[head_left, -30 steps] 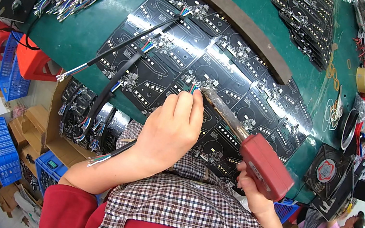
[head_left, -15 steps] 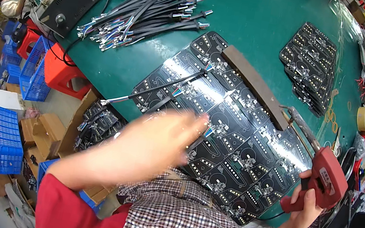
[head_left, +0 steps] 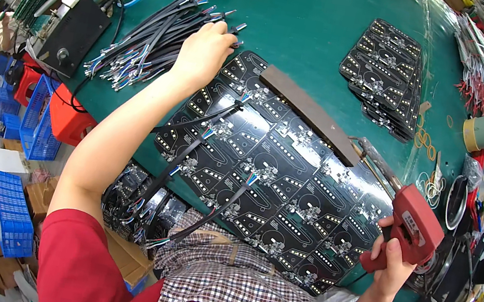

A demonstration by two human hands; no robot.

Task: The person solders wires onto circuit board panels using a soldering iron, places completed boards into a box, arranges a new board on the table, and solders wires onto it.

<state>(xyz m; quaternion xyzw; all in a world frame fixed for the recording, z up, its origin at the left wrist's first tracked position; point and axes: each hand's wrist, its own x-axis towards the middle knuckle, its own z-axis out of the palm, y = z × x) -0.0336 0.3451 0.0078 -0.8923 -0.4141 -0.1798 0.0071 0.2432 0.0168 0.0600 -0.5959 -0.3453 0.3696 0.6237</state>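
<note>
My left hand (head_left: 202, 53) reaches over the far left of the table, its fingers bent over the right-hand ends of a pile of black cables (head_left: 159, 33); whatever they pinch is hidden. In my right hand (head_left: 394, 262) is a red soldering gun (head_left: 417, 224), gripped by its handle, its tip close to the right end of a brown bar (head_left: 310, 114). That bar lies along the far side of a panel of black circuit boards (head_left: 286, 191). Three cables, one of them a black cable (head_left: 226, 203), run from the panel toward its near left edge, coloured wires at their ends.
A stack of black circuit boards (head_left: 382, 72) sits at the far right, beside rubber bands (head_left: 424, 144) and a tape roll (head_left: 478, 135). A black box with a knob (head_left: 75, 34) stands at the left. More boards (head_left: 132, 187) lie below the table's near edge in a carton.
My left hand has moved from the panel up and left to the cable pile. The cable it was beside now lies uncovered. The soldering gun stays in my right hand; the view has shifted slightly.
</note>
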